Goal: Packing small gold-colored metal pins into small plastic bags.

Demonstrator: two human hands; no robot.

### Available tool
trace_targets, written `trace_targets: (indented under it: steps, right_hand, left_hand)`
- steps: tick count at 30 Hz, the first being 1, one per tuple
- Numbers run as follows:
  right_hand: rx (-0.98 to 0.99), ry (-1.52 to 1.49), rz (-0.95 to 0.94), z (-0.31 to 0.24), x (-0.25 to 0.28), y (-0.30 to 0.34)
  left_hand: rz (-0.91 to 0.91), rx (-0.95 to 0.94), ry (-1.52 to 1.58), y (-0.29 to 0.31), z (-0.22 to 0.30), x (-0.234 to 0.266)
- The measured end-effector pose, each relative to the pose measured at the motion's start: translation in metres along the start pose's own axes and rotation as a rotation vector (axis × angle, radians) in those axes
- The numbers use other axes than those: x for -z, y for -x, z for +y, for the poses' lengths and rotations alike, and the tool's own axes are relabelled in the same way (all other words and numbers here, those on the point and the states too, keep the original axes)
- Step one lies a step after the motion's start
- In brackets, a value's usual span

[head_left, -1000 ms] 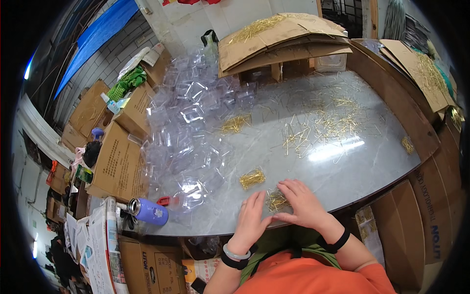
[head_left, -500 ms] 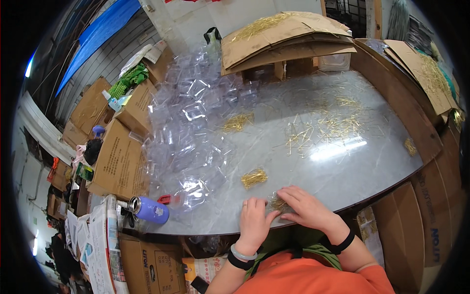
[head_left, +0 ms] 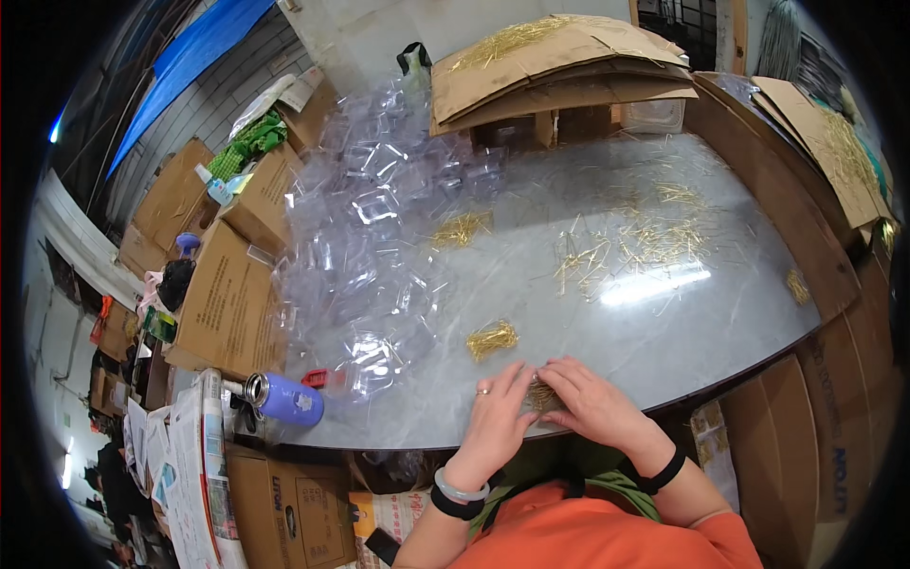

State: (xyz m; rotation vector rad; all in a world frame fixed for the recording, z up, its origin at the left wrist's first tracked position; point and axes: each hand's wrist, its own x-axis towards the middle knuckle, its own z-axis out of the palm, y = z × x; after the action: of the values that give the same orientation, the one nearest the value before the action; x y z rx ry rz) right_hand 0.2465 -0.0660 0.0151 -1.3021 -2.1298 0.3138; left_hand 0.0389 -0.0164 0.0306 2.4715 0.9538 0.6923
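At the near edge of the table point(head_left: 607, 351), a small bundle of thin gold wire pieces point(head_left: 539, 394) sits between my hands, partly hidden by fingers. My left hand point(head_left: 498, 417) presses against its left side, fingers held together. From the right, my right hand point(head_left: 595, 406) curves over it, fingertips meeting those of the left. Just beyond the hands lies another gold wire bundle point(head_left: 492, 340). A looser heap of the same pieces point(head_left: 462, 229) rests farther back, and many scattered wire pieces point(head_left: 654, 242) spread over the right half of the tabletop.
Many clear plastic boxes point(head_left: 360, 256) crowd the table's left side. A purple bottle point(head_left: 292, 400) and a red item point(head_left: 315, 377) are at the near left. Cardboard sheets point(head_left: 559, 76) cover the back, and a cardboard wall point(head_left: 768, 190) lines the right edge. Cartons point(head_left: 223, 303) stand left.
My left hand has shifted slightly forward and right, its fingers now closer to the right hand around the bundle. The right hand has barely moved.
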Motion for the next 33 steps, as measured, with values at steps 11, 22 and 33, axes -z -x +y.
trace_targets:
  steps: [11,22,33]
  right_hand:
    - [0.027,-0.017,-0.009,0.014,0.02,0.004]
    - [0.026,0.095,0.011,0.007,0.014,0.007]
    - [-0.347,-0.598,0.396,0.028,0.013,0.019]
  left_hand:
    - [-0.026,0.059,-0.063,-0.011,0.008,-0.008]
    - [-0.022,0.345,0.596,-0.009,0.016,-0.02]
    - [-0.003,-0.034,0.015,-0.006,0.02,-0.042]
